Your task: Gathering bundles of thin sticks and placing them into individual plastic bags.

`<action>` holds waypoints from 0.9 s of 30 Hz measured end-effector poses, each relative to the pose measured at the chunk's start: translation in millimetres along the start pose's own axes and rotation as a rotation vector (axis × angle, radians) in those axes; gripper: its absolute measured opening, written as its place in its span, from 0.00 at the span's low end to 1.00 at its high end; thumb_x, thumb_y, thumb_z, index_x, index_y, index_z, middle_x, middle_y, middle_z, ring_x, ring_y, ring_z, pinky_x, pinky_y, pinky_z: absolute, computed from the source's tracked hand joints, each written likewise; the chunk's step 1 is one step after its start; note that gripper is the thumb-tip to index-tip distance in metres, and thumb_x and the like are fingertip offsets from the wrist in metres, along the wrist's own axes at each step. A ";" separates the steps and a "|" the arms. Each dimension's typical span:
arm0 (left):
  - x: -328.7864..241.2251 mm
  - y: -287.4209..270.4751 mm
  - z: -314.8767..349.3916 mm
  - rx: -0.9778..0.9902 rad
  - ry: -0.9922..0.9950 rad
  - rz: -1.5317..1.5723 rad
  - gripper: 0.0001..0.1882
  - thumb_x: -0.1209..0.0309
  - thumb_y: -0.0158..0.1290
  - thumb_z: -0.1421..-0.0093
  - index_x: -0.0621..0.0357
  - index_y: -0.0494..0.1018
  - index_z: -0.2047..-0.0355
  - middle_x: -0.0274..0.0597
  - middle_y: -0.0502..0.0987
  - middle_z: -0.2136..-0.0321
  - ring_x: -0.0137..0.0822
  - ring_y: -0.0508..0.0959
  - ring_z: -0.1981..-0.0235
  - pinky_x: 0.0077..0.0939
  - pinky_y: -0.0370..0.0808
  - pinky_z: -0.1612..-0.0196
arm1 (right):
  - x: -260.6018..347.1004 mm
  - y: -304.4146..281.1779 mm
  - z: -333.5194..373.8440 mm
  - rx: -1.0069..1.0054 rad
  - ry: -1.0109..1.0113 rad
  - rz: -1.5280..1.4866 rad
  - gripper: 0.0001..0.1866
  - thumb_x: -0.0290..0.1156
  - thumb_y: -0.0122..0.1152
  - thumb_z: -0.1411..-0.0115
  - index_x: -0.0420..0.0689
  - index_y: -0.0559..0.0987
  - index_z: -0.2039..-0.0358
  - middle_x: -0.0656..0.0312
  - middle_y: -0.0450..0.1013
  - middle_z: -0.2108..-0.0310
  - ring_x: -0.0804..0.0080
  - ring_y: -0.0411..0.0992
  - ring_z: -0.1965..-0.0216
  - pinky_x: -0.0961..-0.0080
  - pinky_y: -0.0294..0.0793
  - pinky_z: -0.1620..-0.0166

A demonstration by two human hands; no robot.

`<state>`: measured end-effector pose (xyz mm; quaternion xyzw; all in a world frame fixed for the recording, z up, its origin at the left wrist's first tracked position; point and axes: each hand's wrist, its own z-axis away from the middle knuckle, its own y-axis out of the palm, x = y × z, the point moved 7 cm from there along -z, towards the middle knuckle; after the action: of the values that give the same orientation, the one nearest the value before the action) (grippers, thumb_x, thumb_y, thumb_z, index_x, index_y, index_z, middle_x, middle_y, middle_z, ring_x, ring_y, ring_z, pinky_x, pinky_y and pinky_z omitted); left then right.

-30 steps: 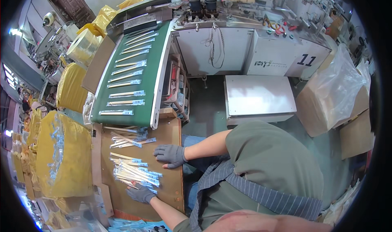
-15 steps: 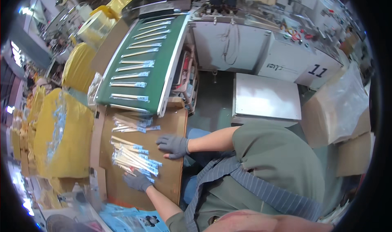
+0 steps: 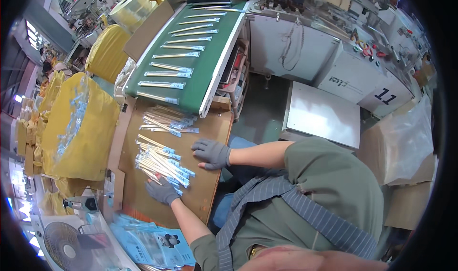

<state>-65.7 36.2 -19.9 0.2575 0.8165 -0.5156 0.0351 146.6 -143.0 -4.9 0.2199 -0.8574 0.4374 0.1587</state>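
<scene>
My left hand, in a grey fingerless glove, lies at the near edge of a loose pile of wrapped chopsticks on a brown board. Its bare fingertips touch the packets, with the thumb set apart from the other fingers; the pile hides part of them. Past the pile's right side, my right hand, gloved alike, rests flat on the board with fingers stretched, holding nothing. A smaller heap of wrapped chopsticks sits farther off, below the end of a green conveyor belt, which carries several single packets in a row.
Blue printed bags lie near the board's front edge, beside a fan. A large yellow sack of packets stands at left. A white box is on the floor; a plastic-lined carton stands at right.
The whole view has shifted, so the scene sits higher and farther right. Packets on the belt have moved toward its near end. Both hands keep about the same place by the pile.
</scene>
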 end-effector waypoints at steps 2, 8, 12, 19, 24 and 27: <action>3.3 3.8 0.2 0.074 -0.045 0.010 0.36 0.44 0.42 0.39 0.72 0.69 0.52 0.63 0.67 0.48 0.56 0.65 0.45 0.45 0.60 0.42 | 0.2 -0.4 0.3 -0.001 0.007 0.008 0.21 0.43 0.57 0.48 0.40 0.71 0.61 0.48 0.67 0.54 0.48 0.64 0.49 0.57 0.63 0.45; 0.1 2.8 -0.6 0.093 -0.059 0.013 0.36 0.44 0.42 0.39 0.72 0.69 0.52 0.63 0.67 0.48 0.55 0.66 0.45 0.45 0.60 0.42 | -0.7 -1.0 -0.2 -0.020 0.003 -0.013 0.22 0.44 0.57 0.51 0.40 0.72 0.62 0.48 0.67 0.54 0.49 0.63 0.48 0.57 0.61 0.43; 5.1 5.0 0.8 0.056 -0.068 0.008 0.37 0.44 0.41 0.39 0.72 0.69 0.52 0.63 0.67 0.48 0.55 0.65 0.45 0.45 0.59 0.41 | 3.5 -3.7 -2.5 0.001 -0.010 0.016 0.20 0.43 0.57 0.48 0.41 0.71 0.61 0.48 0.67 0.53 0.49 0.64 0.49 0.59 0.64 0.45; 2.2 3.9 0.1 0.105 -0.057 0.005 0.36 0.45 0.41 0.38 0.72 0.67 0.49 0.63 0.65 0.46 0.56 0.64 0.44 0.44 0.58 0.40 | -4.9 -38.9 -14.6 -0.114 -0.088 -0.117 0.15 0.33 0.58 0.49 0.43 0.72 0.61 0.51 0.68 0.56 0.52 0.68 0.54 0.61 0.69 0.52; 4.5 4.5 5.1 0.124 -0.098 0.047 0.36 0.47 0.41 0.38 0.72 0.64 0.46 0.64 0.62 0.44 0.56 0.61 0.42 0.43 0.56 0.39 | -121.8 -201.4 -69.4 -0.578 0.039 0.106 0.12 0.26 0.60 0.51 0.46 0.78 0.63 0.59 0.76 0.67 0.62 0.76 0.64 0.68 0.75 0.59; -2.8 4.5 4.4 0.151 -0.121 0.108 0.35 0.48 0.41 0.38 0.72 0.62 0.45 0.64 0.60 0.42 0.56 0.59 0.40 0.43 0.55 0.38 | -231.7 -294.4 -82.4 -0.689 0.476 0.768 0.13 0.38 0.57 0.44 0.44 0.78 0.63 0.54 0.74 0.68 0.55 0.73 0.64 0.63 0.72 0.57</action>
<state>-62.1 32.8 -24.7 0.2713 0.7566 -0.5877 0.0923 502.7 -173.6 134.4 -0.2769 -0.9096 0.1962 0.2395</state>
